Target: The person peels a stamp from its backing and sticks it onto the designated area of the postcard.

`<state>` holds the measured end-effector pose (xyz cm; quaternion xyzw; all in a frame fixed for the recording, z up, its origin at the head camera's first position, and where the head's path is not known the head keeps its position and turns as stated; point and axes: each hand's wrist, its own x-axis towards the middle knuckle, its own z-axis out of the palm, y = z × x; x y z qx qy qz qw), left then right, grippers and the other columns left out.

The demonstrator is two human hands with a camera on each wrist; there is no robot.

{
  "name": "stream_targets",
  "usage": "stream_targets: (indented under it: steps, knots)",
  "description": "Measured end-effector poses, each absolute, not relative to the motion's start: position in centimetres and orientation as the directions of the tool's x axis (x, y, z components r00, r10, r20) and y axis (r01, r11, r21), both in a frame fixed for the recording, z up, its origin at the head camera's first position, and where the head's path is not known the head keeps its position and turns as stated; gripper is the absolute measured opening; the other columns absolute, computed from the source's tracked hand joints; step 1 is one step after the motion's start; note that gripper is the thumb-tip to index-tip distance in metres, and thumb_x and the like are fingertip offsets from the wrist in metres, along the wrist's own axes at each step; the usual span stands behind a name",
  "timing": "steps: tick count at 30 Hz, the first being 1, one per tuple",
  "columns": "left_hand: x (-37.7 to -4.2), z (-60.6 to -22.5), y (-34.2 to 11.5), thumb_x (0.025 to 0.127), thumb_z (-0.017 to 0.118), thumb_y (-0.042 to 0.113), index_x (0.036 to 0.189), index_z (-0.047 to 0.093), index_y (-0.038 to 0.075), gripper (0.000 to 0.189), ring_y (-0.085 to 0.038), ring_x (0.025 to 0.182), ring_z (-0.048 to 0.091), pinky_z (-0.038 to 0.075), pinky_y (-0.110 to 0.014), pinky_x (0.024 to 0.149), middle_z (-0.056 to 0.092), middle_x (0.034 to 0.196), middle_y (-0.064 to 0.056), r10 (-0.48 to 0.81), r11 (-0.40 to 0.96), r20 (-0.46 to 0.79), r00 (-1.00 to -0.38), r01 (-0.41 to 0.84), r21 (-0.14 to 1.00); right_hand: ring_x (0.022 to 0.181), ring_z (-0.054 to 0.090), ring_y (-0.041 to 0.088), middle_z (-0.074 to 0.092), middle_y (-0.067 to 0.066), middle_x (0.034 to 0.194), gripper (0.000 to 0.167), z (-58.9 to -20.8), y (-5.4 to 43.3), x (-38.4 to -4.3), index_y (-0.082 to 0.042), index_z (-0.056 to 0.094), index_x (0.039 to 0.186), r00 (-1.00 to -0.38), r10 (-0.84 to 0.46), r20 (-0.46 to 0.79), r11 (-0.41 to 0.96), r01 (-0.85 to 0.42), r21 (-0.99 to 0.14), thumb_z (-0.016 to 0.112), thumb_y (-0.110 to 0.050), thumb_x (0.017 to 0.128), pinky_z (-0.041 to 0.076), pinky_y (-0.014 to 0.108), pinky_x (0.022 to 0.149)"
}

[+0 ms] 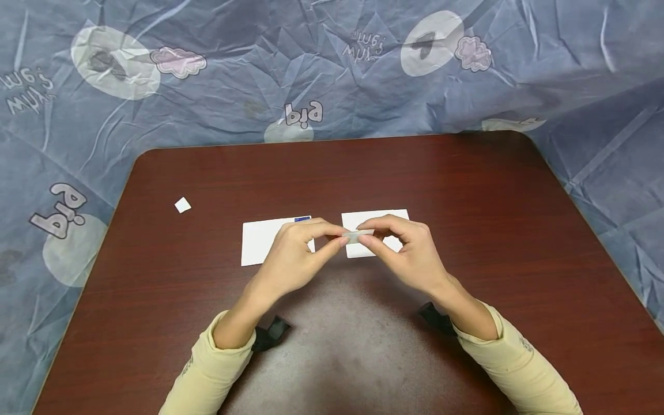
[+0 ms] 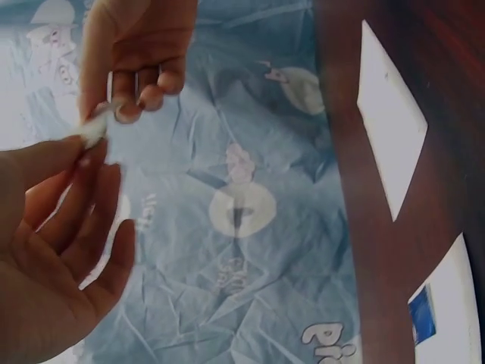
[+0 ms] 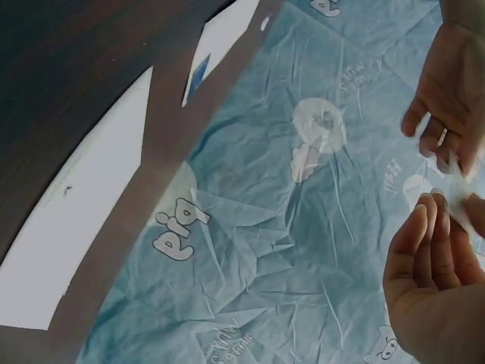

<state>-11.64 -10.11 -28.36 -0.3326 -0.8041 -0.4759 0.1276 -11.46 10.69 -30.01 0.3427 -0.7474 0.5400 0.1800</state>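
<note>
Brown tabletop [image 1: 467, 178], strip [image 1: 353, 237] between both grips [image 1: 297, 256] [image 1: 413, 255]

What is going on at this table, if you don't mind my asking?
A person's left hand and right hand pinch a small pale strip between fingers and thumbs, holding it above the table. Beneath lie two white cards: the left card, with a blue patch, and the right card. A small white square lies apart, farther left.

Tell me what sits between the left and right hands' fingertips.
A small pale strip, pinched by the left hand and the right hand, spans the gap; the head view shows it.
</note>
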Motion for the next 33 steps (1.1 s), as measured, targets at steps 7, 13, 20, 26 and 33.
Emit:
stream_targets:
  steps: [7, 13, 20, 26, 33]
  knots:
    - [-11.8, -28.2, -10.5, 0.086, 0.071, 0.008, 0.093, 0.075, 0.007, 0.008, -0.005, 0.055, 0.037, 0.029, -0.024, 0.047, 0.07, 0.082, 0.004, 0.428, 0.365, 0.513, -0.744, 0.661, 0.655, 0.068, 0.062, 0.009, 0.069, -0.004, 0.081, 0.017, -29.2, 10.6, -11.1, -0.007, 0.071, 0.089, -0.773, -0.349, 0.529, 0.295, -0.627, -0.721, 0.074, 0.006, 0.078, 0.05, 0.021, 0.066]
    - [-11.8, -28.2, -10.9, 0.085, 0.072, 0.007, 0.096, 0.075, 0.007, 0.011, -0.006, 0.063, 0.05, 0.038, -0.024, 0.055, 0.071, 0.085, 0.003, 0.415, 0.324, 0.58, -0.701, 0.71, 0.626, 0.068, 0.062, 0.01, 0.068, -0.007, 0.081, 0.015, -28.7, 9.8, -11.0, -0.007, 0.071, 0.089, -0.793, -0.356, 0.495, 0.334, -0.603, -0.725, 0.075, 0.003, 0.079, 0.05, 0.023, 0.065]
    - [-11.7, -28.2, -10.8, 0.083, 0.073, 0.003, 0.104, 0.07, 0.003, 0.021, -0.01, 0.073, 0.063, 0.05, -0.028, 0.067, 0.07, 0.087, -0.002, 0.306, 0.182, 0.532, -0.789, 0.597, 0.781, 0.073, 0.068, 0.014, 0.071, 0.006, 0.081, 0.011, -27.8, 8.3, -10.6, 0.002, 0.069, 0.09, -0.852, -0.243, 0.465, 0.205, -0.513, -0.833, 0.071, 0.008, 0.08, 0.054, 0.026, 0.066]
    - [-11.3, -27.7, -10.9, 0.085, 0.07, 0.001, 0.096, 0.072, 0.0, 0.011, -0.017, 0.067, 0.06, 0.048, -0.029, 0.06, 0.066, 0.079, -0.003, 0.21, 0.086, 0.441, -0.873, 0.466, 0.881, 0.073, 0.066, 0.018, 0.069, 0.014, 0.084, 0.009, -27.5, 7.1, -10.2, 0.008, 0.067, 0.092, -0.883, -0.183, 0.432, 0.086, -0.452, -0.888, 0.063, 0.012, 0.084, 0.055, 0.029, 0.071]
    - [-11.4, -27.0, -11.6, 0.088, 0.067, 0.005, 0.098, 0.071, 0.003, 0.011, -0.015, 0.072, 0.06, 0.05, -0.031, 0.065, 0.067, 0.085, -0.002, 0.263, 0.161, 0.354, -0.897, 0.403, 0.901, 0.074, 0.064, 0.016, 0.068, 0.01, 0.085, 0.013, -27.3, 7.3, -10.2, 0.006, 0.068, 0.093, -0.837, -0.186, 0.515, 0.161, -0.543, -0.824, 0.061, 0.013, 0.086, 0.053, 0.027, 0.072]
